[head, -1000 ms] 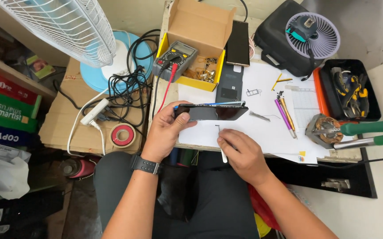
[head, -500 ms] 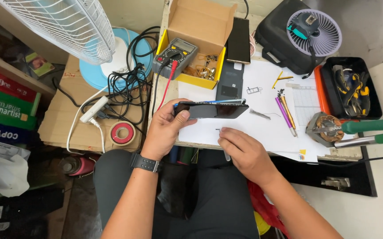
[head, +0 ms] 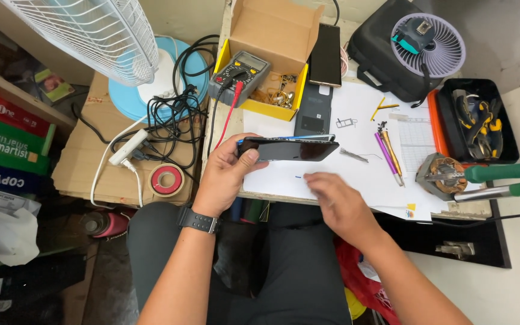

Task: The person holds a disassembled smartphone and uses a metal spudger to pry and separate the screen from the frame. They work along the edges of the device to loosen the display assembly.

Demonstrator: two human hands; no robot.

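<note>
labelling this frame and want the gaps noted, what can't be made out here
Head view, the only one:
- Right hand: motion-blurred, so whether its fingers hold anything cannot be told.
- Black flat phone: its near end is covered by the left hand; its open edge is too thin to see inside.
- Small blue mark on the white paper sheet: too small to identify.
- Green-handled tools: cut off by the right edge.

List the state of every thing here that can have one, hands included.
Black phone: gripped on edge above the white sheet.
Left hand: closed on the black phone.
Right hand: open, blurred, holding nothing visible.
Cardboard box: flaps open.
Multimeter: red lead plugged in.
Tape roll: lying flat.
</note>
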